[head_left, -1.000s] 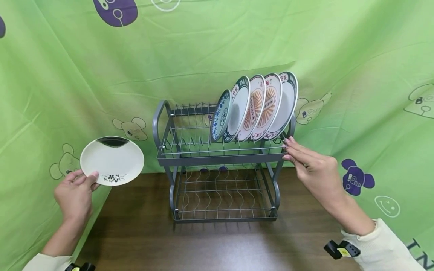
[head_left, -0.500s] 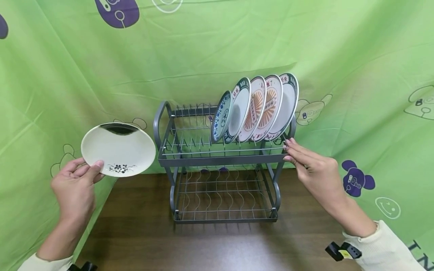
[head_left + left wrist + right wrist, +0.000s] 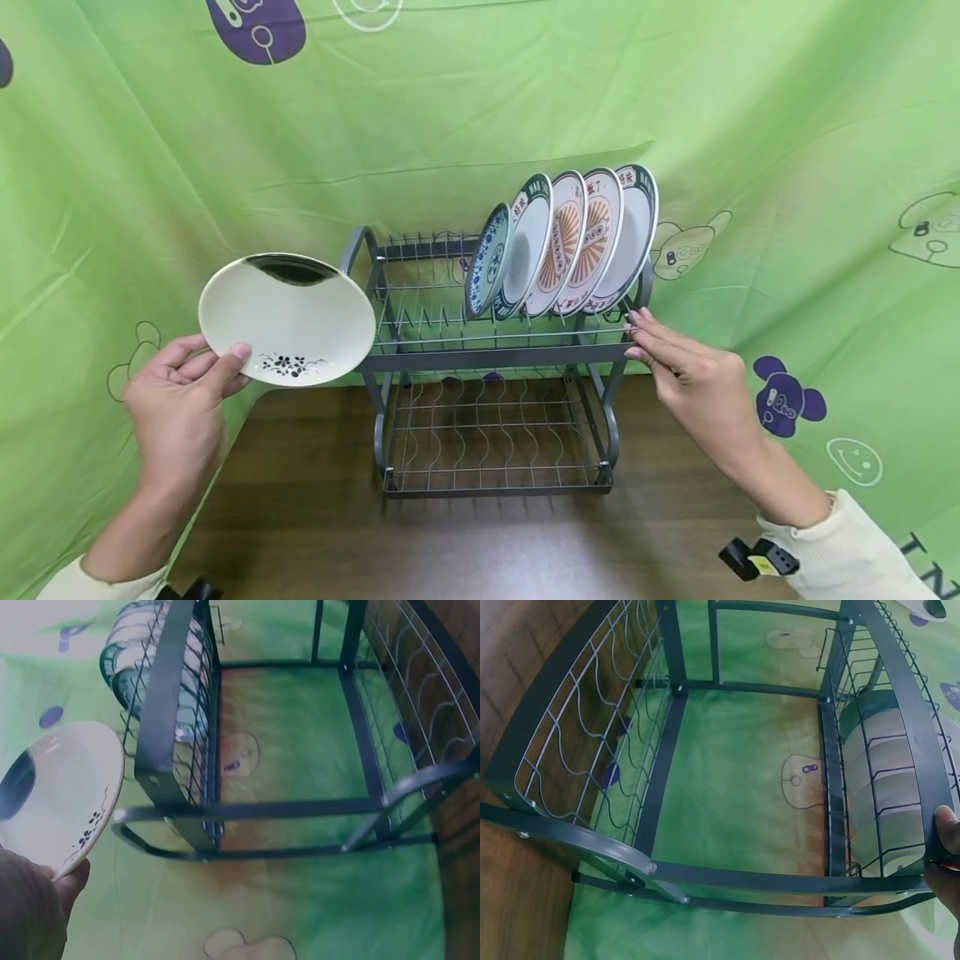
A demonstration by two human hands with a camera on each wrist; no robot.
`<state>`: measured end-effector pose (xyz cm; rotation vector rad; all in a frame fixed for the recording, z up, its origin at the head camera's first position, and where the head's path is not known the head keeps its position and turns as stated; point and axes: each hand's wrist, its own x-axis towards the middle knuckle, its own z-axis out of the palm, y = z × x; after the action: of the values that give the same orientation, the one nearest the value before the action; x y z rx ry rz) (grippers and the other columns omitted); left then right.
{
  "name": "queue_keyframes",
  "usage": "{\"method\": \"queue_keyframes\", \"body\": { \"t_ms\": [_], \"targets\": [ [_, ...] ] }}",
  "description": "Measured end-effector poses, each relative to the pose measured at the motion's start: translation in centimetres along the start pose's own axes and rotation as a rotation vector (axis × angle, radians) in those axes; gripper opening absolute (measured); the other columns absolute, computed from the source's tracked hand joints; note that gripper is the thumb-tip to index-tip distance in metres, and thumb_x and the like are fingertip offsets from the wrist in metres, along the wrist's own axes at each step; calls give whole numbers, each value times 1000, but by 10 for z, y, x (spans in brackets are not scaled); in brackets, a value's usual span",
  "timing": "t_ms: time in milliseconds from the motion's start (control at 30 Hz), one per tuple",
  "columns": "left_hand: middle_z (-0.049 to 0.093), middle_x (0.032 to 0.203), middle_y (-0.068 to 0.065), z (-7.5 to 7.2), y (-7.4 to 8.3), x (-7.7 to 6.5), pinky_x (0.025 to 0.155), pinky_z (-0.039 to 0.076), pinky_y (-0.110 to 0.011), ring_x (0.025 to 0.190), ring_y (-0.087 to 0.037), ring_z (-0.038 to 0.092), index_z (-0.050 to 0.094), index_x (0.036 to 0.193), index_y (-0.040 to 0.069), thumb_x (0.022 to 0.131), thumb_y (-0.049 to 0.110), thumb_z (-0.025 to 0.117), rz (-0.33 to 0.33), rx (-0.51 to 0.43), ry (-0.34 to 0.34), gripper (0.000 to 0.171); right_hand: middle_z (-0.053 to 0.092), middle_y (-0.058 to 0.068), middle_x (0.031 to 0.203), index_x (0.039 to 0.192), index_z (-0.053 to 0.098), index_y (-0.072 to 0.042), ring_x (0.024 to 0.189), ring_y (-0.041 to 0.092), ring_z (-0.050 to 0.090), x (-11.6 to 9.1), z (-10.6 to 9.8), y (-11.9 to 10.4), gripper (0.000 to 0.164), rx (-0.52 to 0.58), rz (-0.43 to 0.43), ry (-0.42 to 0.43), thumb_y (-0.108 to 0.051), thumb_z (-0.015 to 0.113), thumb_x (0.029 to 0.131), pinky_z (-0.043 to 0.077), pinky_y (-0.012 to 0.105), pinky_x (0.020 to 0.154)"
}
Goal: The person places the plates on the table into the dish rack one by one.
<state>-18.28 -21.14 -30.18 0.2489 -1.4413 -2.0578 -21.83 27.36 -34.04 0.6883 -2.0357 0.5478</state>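
Observation:
My left hand (image 3: pixel 183 400) pinches the lower left rim of a white plate (image 3: pixel 288 312) with a black patch at its top and small dark flowers at the bottom. In the head view this plate overlaps the left end of a grey two-tier dish rack (image 3: pixel 487 358). My right hand (image 3: pixel 697 375) grips the front right corner of the rack's upper tier, thumb and fingers on the frame. A small blue-patterned plate (image 3: pixel 489 260) leans in the upper tier, leftmost in a row of several larger plates (image 3: pixel 592 242). The left wrist view shows the held plate (image 3: pixel 64 795) beside the rack's end.
The rack's lower tier (image 3: pixel 491 425) has wavy wires and stands on a brown wooden table (image 3: pixel 480 542). Wire slots (image 3: pixel 427 317) line the upper tier left of the blue-patterned plate. A green cartoon-print cloth (image 3: pixel 450 100) hangs behind and at both sides.
My left hand has carried the white plate to the right and a little upward, up to the rack's left end. The right hand stays on the rack corner.

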Motion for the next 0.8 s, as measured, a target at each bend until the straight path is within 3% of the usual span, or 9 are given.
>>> {"method": "queue_keyframes", "body": {
  "t_ms": [267, 567, 800],
  "targets": [
    [80, 79, -6, 26, 4, -13, 61, 63, -25, 64, -16, 77, 70, 93, -1, 83, -15, 74, 20, 41, -96, 18, 71, 16, 125, 112, 76, 2, 128, -12, 50, 0, -2, 0, 35, -16, 13, -30, 2, 82, 78, 43, 2, 95],
    [81, 82, -4, 46, 2, -29, 67, 64, -26, 72, -15, 79, 69, 96, -1, 86, -14, 73, 33, 78, -189, 17, 73, 19, 120, 106, 78, 4, 125, -15, 51, 2, 0, -1, 39, 50, 21, 11, 12, 85, 68, 41, -2, 92],
    [81, 86, 3, 64, -4, -42, 77, 64, -31, 82, -16, 80, 67, 103, -5, 88, -13, 71, 43, 155, -295, 17, 73, 16, 120, 107, 78, 2, 124, -16, 51, 2, 0, -4, 39, 31, 43, 11, 10, 86, 69, 43, -3, 86]
  ]
}}
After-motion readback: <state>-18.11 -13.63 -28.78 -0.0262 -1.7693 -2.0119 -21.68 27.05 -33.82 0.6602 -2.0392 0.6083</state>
